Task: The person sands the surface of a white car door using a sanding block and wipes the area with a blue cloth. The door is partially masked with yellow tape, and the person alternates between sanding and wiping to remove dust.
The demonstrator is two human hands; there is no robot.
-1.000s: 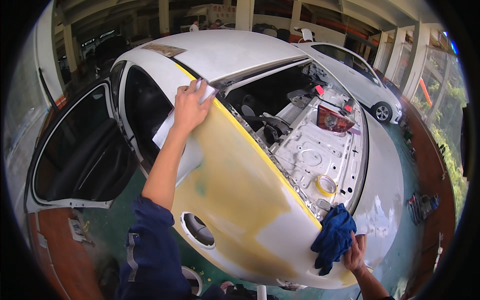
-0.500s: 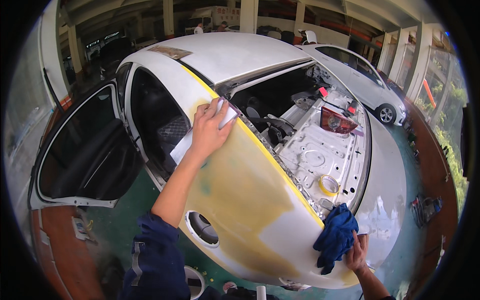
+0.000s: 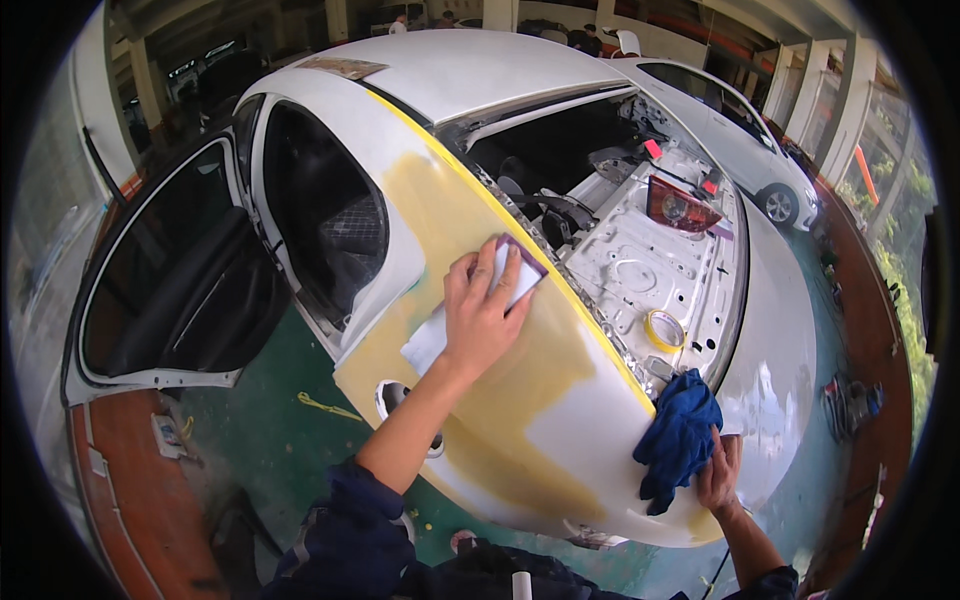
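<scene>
My left hand (image 3: 487,305) is closed round a long white sanding block (image 3: 428,340) with a purple edge. It presses the block flat on the yellow-and-white rear side panel (image 3: 545,360) of a car. Near the panel's rear end lies a crumpled blue cloth (image 3: 680,440). My right hand (image 3: 719,472) grips the cloth's right side, resting on the bodywork; its fingertips are partly hidden by the folds. Yellow masking tape (image 3: 440,150) runs along the panel's upper edge. A round filler opening (image 3: 393,397) sits below my left forearm, which partly covers it.
A roll of yellow tape (image 3: 664,330) and a red tail light (image 3: 682,205) lie on the bare metal of the rear opening. On the left, the car door (image 3: 160,270) stands wide. A white car (image 3: 735,140) is parked behind.
My left hand has slid the sanding block down and rearward along the panel, away from the roof pillar. My right hand stays by the cloth. The view has shifted slightly.
</scene>
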